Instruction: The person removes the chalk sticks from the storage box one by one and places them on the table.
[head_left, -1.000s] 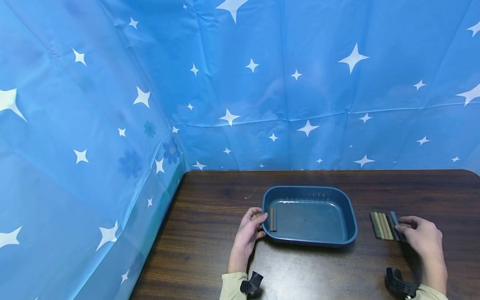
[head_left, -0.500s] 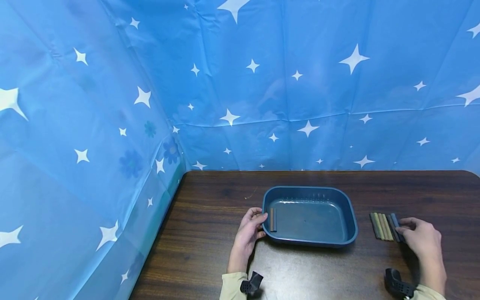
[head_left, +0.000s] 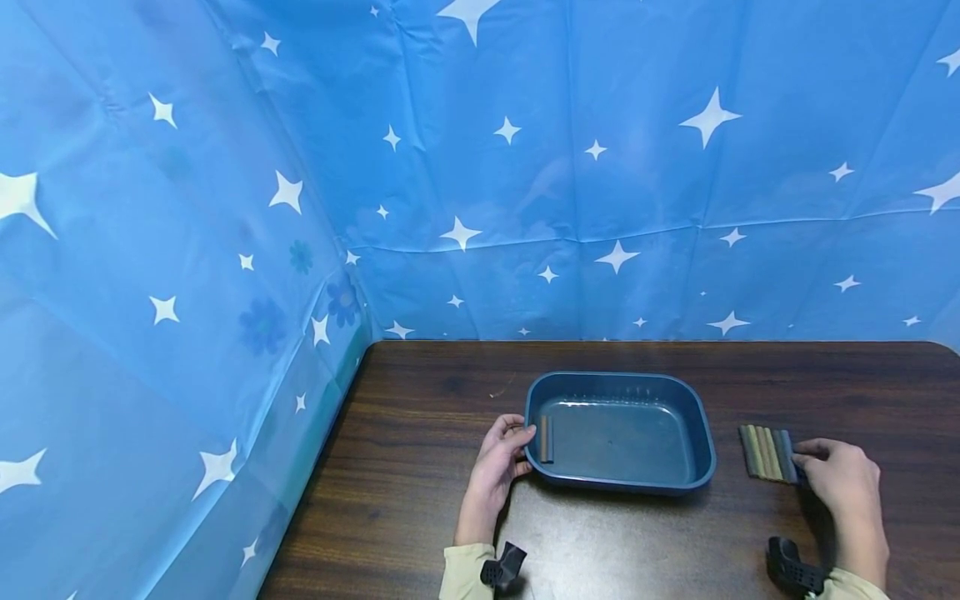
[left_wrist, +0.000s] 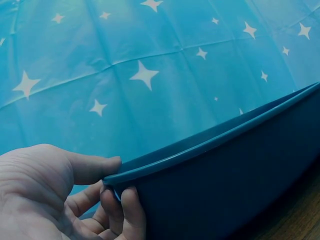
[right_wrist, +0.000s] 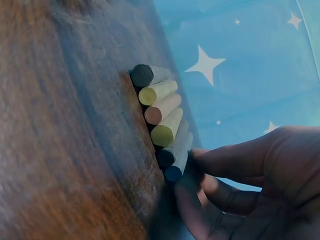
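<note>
The left hand (head_left: 493, 457) is pinching a blue tray's (head_left: 621, 446) left rim; farther right, the right hand (head_left: 846, 482) is touching a row of sticks (head_left: 768, 454), whether pinching one being unclear.

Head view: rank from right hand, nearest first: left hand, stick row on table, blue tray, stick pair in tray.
From the right hand:
1. stick row: immediately left of it
2. blue tray: farther left, taking its right end
3. stick pair: inside the tray's left end
4. left hand: at the tray's left rim
</note>
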